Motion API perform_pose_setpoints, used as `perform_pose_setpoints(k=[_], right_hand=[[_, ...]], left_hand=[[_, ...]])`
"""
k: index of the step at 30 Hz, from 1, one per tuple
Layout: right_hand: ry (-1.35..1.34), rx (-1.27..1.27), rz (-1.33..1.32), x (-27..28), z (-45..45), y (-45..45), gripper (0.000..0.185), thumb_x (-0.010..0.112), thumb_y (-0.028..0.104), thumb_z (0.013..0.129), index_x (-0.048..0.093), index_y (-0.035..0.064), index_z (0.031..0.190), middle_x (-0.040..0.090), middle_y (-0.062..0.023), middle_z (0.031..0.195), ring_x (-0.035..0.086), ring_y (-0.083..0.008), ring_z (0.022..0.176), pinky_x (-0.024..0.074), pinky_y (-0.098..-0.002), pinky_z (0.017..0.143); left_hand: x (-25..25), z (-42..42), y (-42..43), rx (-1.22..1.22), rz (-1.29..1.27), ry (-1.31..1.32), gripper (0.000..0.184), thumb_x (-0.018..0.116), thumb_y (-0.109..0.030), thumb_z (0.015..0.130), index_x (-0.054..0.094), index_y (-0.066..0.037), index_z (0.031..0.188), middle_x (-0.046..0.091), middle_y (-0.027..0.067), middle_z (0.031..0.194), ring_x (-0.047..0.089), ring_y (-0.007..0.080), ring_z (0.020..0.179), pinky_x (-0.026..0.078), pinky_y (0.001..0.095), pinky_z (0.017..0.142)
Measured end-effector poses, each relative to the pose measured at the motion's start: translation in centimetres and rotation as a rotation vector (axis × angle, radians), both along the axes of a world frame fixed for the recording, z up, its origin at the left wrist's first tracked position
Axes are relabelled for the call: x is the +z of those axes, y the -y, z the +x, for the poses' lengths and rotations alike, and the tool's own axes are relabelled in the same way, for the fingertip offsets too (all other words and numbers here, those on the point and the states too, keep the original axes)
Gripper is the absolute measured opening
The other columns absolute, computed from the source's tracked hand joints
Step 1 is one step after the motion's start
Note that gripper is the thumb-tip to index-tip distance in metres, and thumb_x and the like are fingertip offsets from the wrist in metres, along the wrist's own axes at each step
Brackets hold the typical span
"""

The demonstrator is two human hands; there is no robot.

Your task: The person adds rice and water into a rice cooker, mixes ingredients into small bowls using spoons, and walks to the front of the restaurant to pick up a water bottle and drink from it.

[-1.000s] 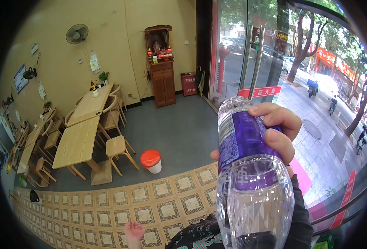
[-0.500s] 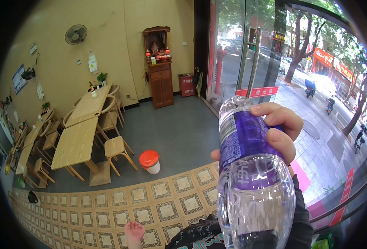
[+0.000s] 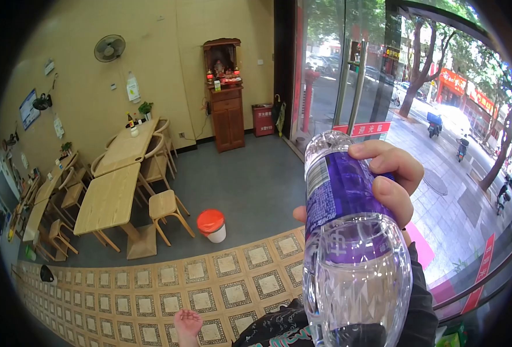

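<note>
A clear plastic water bottle (image 3: 357,283) with a purple label fills the right of the middle, held up close to the camera. It is tilted, and its near end runs out of the bottom of the view. My right hand (image 3: 394,176) is wrapped round the labelled part, fingers on the right side and the thumb tip showing at the left edge. Low in the view, my left hand (image 3: 187,324) hangs over the tiled floor, palm up with loosely curled fingers and nothing in it.
Wooden tables (image 3: 108,196) with chairs stand along the left wall. A stool (image 3: 166,205) and a red-lined bin (image 3: 212,225) are on the floor. A wooden shrine cabinet (image 3: 227,113) stands by the back wall. On the right is a glass door (image 3: 354,87) onto the street.
The room has shifted slightly right and down in the view. The bottle and both hands keep nearly the same place.
</note>
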State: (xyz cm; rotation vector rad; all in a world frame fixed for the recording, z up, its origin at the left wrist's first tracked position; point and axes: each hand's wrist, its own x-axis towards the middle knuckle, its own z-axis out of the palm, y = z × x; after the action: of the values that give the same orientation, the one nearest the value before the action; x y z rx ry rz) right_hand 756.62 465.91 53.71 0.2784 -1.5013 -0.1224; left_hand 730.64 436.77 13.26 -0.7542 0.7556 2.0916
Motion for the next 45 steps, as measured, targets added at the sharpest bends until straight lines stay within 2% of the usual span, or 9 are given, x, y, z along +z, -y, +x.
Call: perform_pose_setpoints(k=[13, 17, 22, 29, 31, 34, 37, 40, 45], right_hand=[[-0.033, -0.019, 0.091, 0.1, -2.4, 2.0, 0.041, 0.071, 0.007, 0.064, 0.055, 0.013, 0.101, 0.042, -0.0098, 0.091, 0.057, -0.0236, 0.077, 0.0484, -0.0294, 0.064], [-0.034, -0.001, 0.102, 0.0, -3.9, 2.6, 0.04, 0.071, 0.011, 0.064, 0.054, 0.0132, 0.101, 0.044, -0.0095, 0.091, 0.058, -0.0236, 0.077, 0.0469, -0.0294, 0.063], [-0.002, 0.023, 0.131, 0.3, -5.5, 2.7, 0.04, 0.07, 0.014, 0.066, 0.052, 0.0145, 0.102, 0.047, -0.0086, 0.091, 0.059, -0.0234, 0.075, 0.0433, -0.0293, 0.06], [0.003, 0.055, 0.138, 0.2, -8.7, 1.1, 0.04, 0.07, 0.016, 0.066, 0.052, 0.0157, 0.102, 0.048, -0.0075, 0.092, 0.059, -0.0226, 0.076, 0.0405, -0.0287, 0.061], [-0.014, 0.074, 0.128, 0.1, -9.9, 0.1, 0.041, 0.071, 0.016, 0.066, 0.052, 0.0157, 0.102, 0.048, -0.0073, 0.092, 0.058, -0.0224, 0.076, 0.0406, -0.029, 0.062], [-0.014, 0.111, 0.098, -0.2, -11.4, -2.0, 0.041, 0.071, 0.015, 0.066, 0.052, 0.0155, 0.102, 0.048, -0.0074, 0.092, 0.058, -0.0222, 0.076, 0.0411, -0.0292, 0.063], [-0.016, 0.153, 0.102, -0.3, -13.3, -5.2, 0.041, 0.07, 0.014, 0.066, 0.052, 0.0152, 0.103, 0.047, -0.0078, 0.092, 0.058, -0.0226, 0.076, 0.0415, -0.0296, 0.064], [-0.022, 0.175, 0.135, -0.1, -15.4, -9.3, 0.04, 0.069, 0.013, 0.067, 0.052, 0.0147, 0.102, 0.047, -0.0086, 0.091, 0.058, -0.0232, 0.075, 0.0424, -0.0302, 0.064], [-0.037, 0.191, 0.175, 0.6, -18.1, -16.7, 0.038, 0.067, 0.009, 0.067, 0.052, 0.0144, 0.102, 0.047, -0.0096, 0.091, 0.058, -0.0241, 0.075, 0.0442, -0.0316, 0.066]], left_hand=[[1.4, 1.2, 3.2, 0.058, -0.038, -0.085, 0.012, 0.055, -0.02, 0.075, 0.05, -0.01, 0.07, 0.05, -0.001, 0.068, 0.05, 0.0123, 0.067, 0.04, 0.0291, 0.063], [-3.1, -0.5, 5.6, 0.082, 0.023, 0.063, 0.012, 0.056, -0.02, 0.074, 0.051, -0.01, 0.071, 0.05, -0.0011, 0.069, 0.05, 0.0123, 0.067, 0.041, 0.0289, 0.063], [0.2, 0.6, 5.5, 0.139, -0.084, -0.02, 0.012, 0.057, -0.021, 0.074, 0.052, -0.01, 0.073, 0.05, -0.0015, 0.069, 0.05, 0.0131, 0.067, 0.041, 0.029, 0.062], [-2.2, -1.1, 6.1, 0.175, -0.061, 0.039, 0.011, 0.057, -0.021, 0.074, 0.052, -0.011, 0.074, 0.049, -0.0013, 0.069, 0.048, 0.0133, 0.067, 0.04, 0.0293, 0.061], [0.3, -0.6, 4.9, 0.204, -0.115, -0.002, 0.01, 0.056, -0.02, 0.074, 0.052, -0.011, 0.074, 0.048, -0.0017, 0.068, 0.048, 0.0128, 0.066, 0.04, 0.0292, 0.061], [-5.0, -3.6, 5.5, 0.163, -0.034, 0.113, 0.038, 0.06, -0.041, 0.077, 0.056, -0.011, 0.101, 0.059, 0.0049, 0.078, 0.053, 0.0214, 0.069, 0.044, 0.042, 0.066], [-5.0, -4.6, 2.7, 0.219, 0.039, 0.075, 0.009, 0.055, -0.02, 0.074, 0.052, -0.011, 0.073, 0.047, -0.002, 0.066, 0.048, 0.0122, 0.066, 0.039, 0.0286, 0.061], [-1.8, -5.3, -2.1, 0.237, -0.079, -0.056, 0.009, 0.055, -0.02, 0.073, 0.052, -0.012, 0.07, 0.049, -0.0015, 0.066, 0.048, 0.012, 0.065, 0.039, 0.028, 0.06], [-2.5, -8.7, -9.5, 0.241, -0.013, -0.016, 0.01, 0.055, -0.02, 0.072, 0.053, -0.011, 0.067, 0.052, -0.0005, 0.066, 0.049, 0.0124, 0.064, 0.04, 0.0282, 0.06]])
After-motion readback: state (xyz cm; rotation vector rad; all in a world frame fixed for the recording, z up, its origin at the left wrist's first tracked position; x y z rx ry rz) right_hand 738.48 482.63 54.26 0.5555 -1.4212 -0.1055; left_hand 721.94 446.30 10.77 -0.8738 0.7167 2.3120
